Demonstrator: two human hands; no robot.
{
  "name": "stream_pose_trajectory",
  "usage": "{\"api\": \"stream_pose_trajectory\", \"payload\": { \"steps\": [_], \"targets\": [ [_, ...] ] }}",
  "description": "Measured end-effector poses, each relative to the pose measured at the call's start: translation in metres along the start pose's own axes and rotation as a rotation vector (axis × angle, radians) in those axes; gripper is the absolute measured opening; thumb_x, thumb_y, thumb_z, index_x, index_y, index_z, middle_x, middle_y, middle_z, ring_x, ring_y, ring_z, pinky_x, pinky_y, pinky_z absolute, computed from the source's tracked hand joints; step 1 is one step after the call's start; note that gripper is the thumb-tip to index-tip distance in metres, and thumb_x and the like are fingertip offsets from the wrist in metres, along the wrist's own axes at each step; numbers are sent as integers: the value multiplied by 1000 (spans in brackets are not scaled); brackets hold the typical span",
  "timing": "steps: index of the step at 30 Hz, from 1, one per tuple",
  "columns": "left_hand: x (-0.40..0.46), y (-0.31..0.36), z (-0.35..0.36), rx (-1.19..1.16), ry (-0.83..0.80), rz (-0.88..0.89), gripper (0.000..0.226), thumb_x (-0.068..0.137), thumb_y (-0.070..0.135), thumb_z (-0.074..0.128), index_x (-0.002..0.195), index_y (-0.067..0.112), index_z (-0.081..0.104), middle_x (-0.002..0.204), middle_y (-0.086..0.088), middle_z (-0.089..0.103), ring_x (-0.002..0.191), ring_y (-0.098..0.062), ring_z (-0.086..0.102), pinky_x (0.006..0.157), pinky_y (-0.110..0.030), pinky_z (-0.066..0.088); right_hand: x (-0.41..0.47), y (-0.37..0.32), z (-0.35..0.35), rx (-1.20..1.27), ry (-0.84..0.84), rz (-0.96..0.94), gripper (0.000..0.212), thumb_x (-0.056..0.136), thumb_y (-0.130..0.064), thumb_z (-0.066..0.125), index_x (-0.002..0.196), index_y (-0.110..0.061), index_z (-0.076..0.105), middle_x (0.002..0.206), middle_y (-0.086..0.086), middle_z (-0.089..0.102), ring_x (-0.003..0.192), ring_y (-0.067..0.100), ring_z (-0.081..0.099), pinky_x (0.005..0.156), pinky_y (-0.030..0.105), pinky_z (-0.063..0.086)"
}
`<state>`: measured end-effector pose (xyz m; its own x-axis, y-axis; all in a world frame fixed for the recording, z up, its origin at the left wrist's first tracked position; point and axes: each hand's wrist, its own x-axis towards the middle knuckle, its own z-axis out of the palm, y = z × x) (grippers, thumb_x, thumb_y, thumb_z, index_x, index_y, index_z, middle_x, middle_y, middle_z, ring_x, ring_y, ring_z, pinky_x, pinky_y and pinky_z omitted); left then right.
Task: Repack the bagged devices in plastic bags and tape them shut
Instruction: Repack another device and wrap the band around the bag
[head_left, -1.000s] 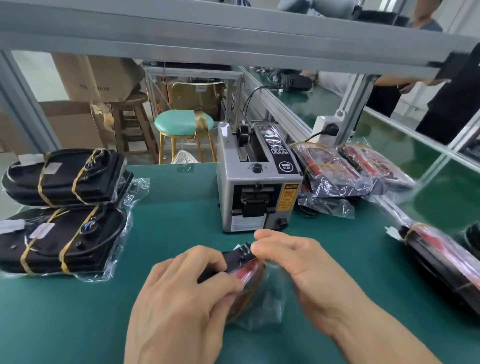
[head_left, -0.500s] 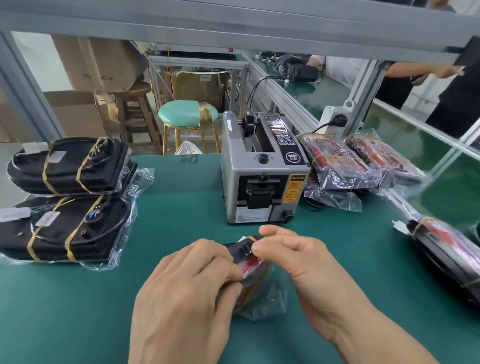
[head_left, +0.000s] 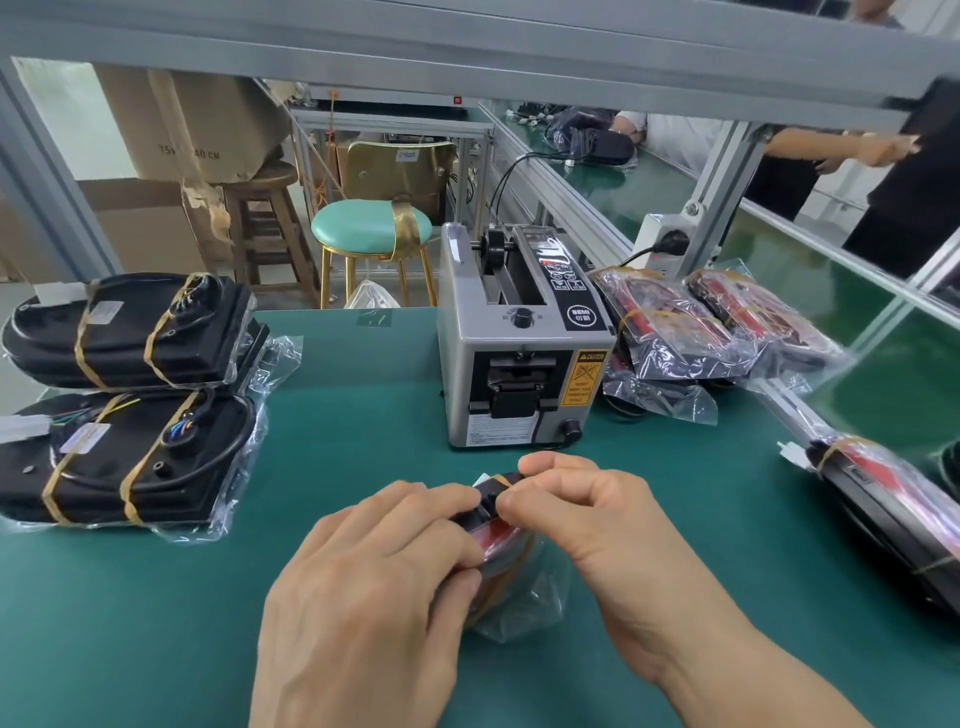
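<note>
Device, black and red and sleeved in a clear plastic bag, lies on the green table just in front of the tape machine, between the two hands. The step in hand is judged to be the closing of the bag mouth over the far end of the device, ahead of taping. The left hand is curled over the near side of the device and grips it, thumb tucked beneath. The right hand is bent at the knuckles, its fingertips pinching at the device's far end; whether film, strap or tape is pinched cannot be told. No cut tape is seen at the machine's outlet. The next move is judged to call for the fold to be held by one hand while tape is drawn from the machine. Left of the machine, two stacked black bagged units are noted; right of it, further bagged devices.
</note>
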<state>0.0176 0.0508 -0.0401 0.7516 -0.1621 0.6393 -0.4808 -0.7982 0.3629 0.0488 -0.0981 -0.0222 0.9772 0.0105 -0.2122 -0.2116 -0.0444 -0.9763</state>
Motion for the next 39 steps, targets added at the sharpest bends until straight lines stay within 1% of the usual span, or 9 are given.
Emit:
{"api": "stream_pose_trajectory", "payload": {
  "steps": [3, 10, 17, 21, 24, 27, 30, 35, 39],
  "targets": [
    [-2, -1, 0, -7, 1, 15, 19, 72, 33, 51, 65, 28, 69, 98, 21, 69, 96, -4, 55, 78, -19, 39, 0, 1, 1, -17, 14, -12, 11, 65, -10, 73, 55, -13, 75, 107, -2, 62, 89, -16, 54, 70, 10, 36],
    [-2, -1, 2, -5, 11, 19, 20, 72, 33, 51, 63, 28, 69, 92, 22, 70, 97, -4, 55, 79, -19, 39, 4, 6, 0, -115, 50, -66, 13, 68, -6, 74, 57, -11, 74, 101, -8, 61, 83, -18, 54, 60, -2, 34],
    [-2, -2, 2, 7, 10, 5, 20, 73, 32, 51, 64, 28, 69, 93, 22, 70, 97, -5, 56, 78, -20, 40, 3, 6, -1, -113, 46, -82, 13, 68, -8, 75, 56, -13, 74, 94, -10, 60, 78, -15, 55, 59, -2, 34],
    [-1, 0, 0, 48, 6, -15, 18, 71, 32, 51, 63, 28, 67, 89, 15, 68, 82, -8, 50, 67, -15, 35, 2, 6, 0, -19, 36, -48, 20, 68, -10, 74, 50, -15, 71, 97, -5, 59, 74, -14, 55, 58, -1, 35],
    [-1, 0, 0, 71, 18, -33, 17, 70, 33, 51, 63, 29, 66, 88, 17, 62, 76, -12, 45, 63, -15, 32, 0, 5, 0, -10, 26, -49, 18, 69, -11, 75, 51, -15, 72, 99, -3, 59, 75, -13, 55, 59, 0, 36],
    [-1, -1, 1, 53, 34, -13, 17, 71, 31, 52, 63, 28, 67, 94, 18, 59, 78, -8, 49, 65, -15, 34, 0, 4, 0, -26, 17, -56, 14, 68, -13, 76, 55, -13, 74, 98, -5, 58, 76, -12, 55, 59, 0, 36],
    [-1, -1, 0, 35, 34, 17, 18, 72, 30, 52, 63, 27, 69, 93, 18, 68, 85, -4, 53, 70, -17, 39, 0, 4, -1, -42, 16, -59, 13, 68, -14, 76, 55, -14, 74, 97, -5, 58, 75, -12, 55, 60, 0, 36],
    [-1, -1, 0, 31, 28, 37, 20, 73, 30, 52, 64, 27, 70, 94, 19, 70, 94, -5, 57, 74, -20, 41, 1, 3, 0, -121, 35, -94, 12, 69, -10, 76, 58, -12, 75, 91, -7, 60, 75, -13, 54, 60, -1, 35],
    [-2, -1, 0, 44, 28, 51, 21, 73, 31, 53, 64, 28, 71, 92, 21, 71, 90, -11, 67, 75, -22, 43, 1, 2, 0, -170, 48, -113, 12, 69, -11, 76, 57, -13, 75, 89, -9, 59, 76, -13, 54, 60, -2, 33]
  ]
}}
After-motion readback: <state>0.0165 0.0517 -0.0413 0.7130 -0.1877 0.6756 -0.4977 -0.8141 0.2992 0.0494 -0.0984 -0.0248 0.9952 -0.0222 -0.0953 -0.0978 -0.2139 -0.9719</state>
